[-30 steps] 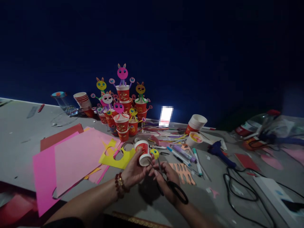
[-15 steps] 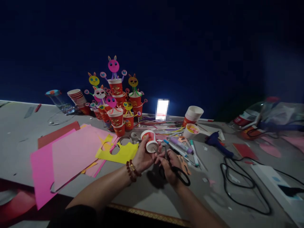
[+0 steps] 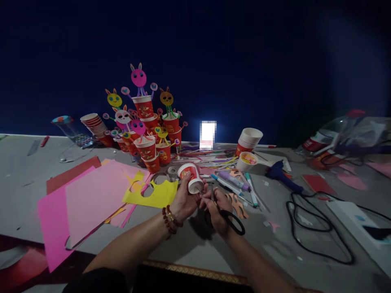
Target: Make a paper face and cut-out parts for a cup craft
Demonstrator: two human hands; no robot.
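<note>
A red and white paper cup (image 3: 190, 176) lies tilted in my left hand (image 3: 185, 200), its white base turned toward me and to the right. My fingers wrap round its side. My right hand (image 3: 217, 209) is closed on black-handled scissors (image 3: 233, 223), whose loops stick out past the palm. Its fingertips are close to the cup's base, where a thin pointed thing touches or enters it; which tool this belongs to is unclear. Yellow cut paper (image 3: 157, 195) lies left of my left wrist, and markers (image 3: 227, 185) lie beyond my right hand.
Stacked cups with animal figures (image 3: 145, 110) stand at the back left. Pink paper sheets (image 3: 91, 195) lie left. A glue gun (image 3: 284, 177), a looped black cable (image 3: 293, 236) and a white power strip (image 3: 356, 232) are right. A small cup (image 3: 247, 162) holds scraps.
The view has shifted slightly, so the figures at the back left appear further left and higher. Both hands keep nearly the same hold on the cup and scissors.
</note>
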